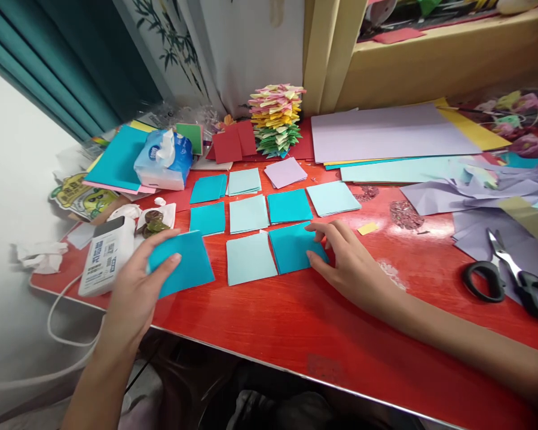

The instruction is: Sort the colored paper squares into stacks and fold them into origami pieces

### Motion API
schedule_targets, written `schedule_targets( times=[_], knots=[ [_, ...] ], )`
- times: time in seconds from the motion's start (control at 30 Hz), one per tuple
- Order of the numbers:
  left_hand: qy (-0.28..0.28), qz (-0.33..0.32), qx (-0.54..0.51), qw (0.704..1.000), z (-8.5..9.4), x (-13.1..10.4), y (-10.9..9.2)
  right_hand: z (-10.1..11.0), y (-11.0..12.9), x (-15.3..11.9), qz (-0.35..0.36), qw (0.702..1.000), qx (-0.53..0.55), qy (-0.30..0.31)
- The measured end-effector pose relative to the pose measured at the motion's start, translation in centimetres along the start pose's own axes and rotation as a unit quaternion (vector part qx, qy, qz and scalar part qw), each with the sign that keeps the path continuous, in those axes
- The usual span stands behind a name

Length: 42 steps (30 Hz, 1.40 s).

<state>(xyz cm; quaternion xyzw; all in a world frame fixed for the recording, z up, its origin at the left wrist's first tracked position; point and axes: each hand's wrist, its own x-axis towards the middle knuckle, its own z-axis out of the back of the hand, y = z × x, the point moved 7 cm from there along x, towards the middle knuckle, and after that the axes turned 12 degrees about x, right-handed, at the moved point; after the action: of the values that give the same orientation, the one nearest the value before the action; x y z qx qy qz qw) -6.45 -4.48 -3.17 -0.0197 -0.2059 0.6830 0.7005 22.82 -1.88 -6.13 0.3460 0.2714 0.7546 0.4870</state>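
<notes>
By the left end of the red table [260, 322], I see a white box-shaped device [108, 257] near the front corner and a tissue pack [164, 161] farther back. The left hand [137, 283] is just inside the front edge, gripping a blue square [183, 263] by its left side, thumb on top; whether the paper touches the tabletop I can't tell.

Next come the square piles in rough rows, one colour to a pile: blue piles [207, 218], pale piles [248, 214] and a single lavender pile [286, 173] toward the back. Behind them, near the back edge, stand red squares [233, 143] and a tower of folded paper [277, 119].

The right hand [347, 254] is loosely curved, thumb and forefinger parted, at the right side of the frontmost blue pile [291, 248].

Farther right, large sheets [390, 134] lie along the back edge, uncut, and lavender scraps [439, 194] crowd the right end. The scissors [506, 260] lie there with neither hand on them.

I'd judge the laying-out well along: most squares sit in tidy piles, while the blue square in the left hand isn't yet lined up with them.
</notes>
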Motion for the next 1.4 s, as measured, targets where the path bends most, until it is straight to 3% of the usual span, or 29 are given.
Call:
schedule_targets(
  times=[0.1,0.2,0.33,0.4,0.47,0.53,0.67,0.87,0.97,1.13,1.3,1.4],
  knots=[
    [0.055,0.052,-0.019,0.997,-1.7,0.6,-0.1,0.0,-0.2,0.0,-0.016,1.0,0.004,0.004],
    [0.071,0.063,0.042,0.995,-2.8,0.8,-0.1,0.0,-0.3,0.0,-0.025,1.0,0.008,0.005],
    [0.054,0.052,0.121,0.99,-3.2,0.6,-0.1,0.0,-0.2,0.0,-0.024,1.0,-0.001,-0.002],
    [0.011,0.046,0.166,0.985,-2.6,0.5,-0.4,0.1,0.0,-0.1,-0.012,1.0,-0.008,-0.012],
    [-0.046,0.009,0.192,0.98,-1.8,0.2,-1.6,0.3,0.4,-0.2,0.009,0.999,-0.015,-0.027],
    [-0.068,-0.089,0.178,0.978,-1.5,-0.1,-3.9,0.4,0.9,-0.3,0.036,0.998,-0.022,-0.037],
    [-0.015,-0.295,0.151,0.943,-2.7,-1.2,-8.5,0.4,1.7,-0.4,0.089,0.995,-0.038,-0.038],
    [-0.049,-0.424,0.22,0.877,-3.7,-1.4,-10.6,0.3,2.1,-0.5,0.114,0.992,-0.043,-0.034],
    [-0.03,-0.449,0.22,0.865,-3.6,-1.1,-10.4,0.3,2.0,-0.5,0.107,0.993,-0.045,-0.03],
    [0.018,-0.41,0.21,0.888,-3.4,-0.4,-9.7,0.2,2.3,-0.5,0.119,0.991,-0.052,-0.025],
    [0.009,-0.422,0.234,0.876,-3.5,-0.9,-10.2,-0.5,2.4,-0.5,0.121,0.991,-0.059,0.017],
    [0.001,-0.432,0.241,0.869,-3.7,-1.2,-10.5,-0.9,3.1,-0.9,0.172,0.981,-0.081,0.032]
  ],
)
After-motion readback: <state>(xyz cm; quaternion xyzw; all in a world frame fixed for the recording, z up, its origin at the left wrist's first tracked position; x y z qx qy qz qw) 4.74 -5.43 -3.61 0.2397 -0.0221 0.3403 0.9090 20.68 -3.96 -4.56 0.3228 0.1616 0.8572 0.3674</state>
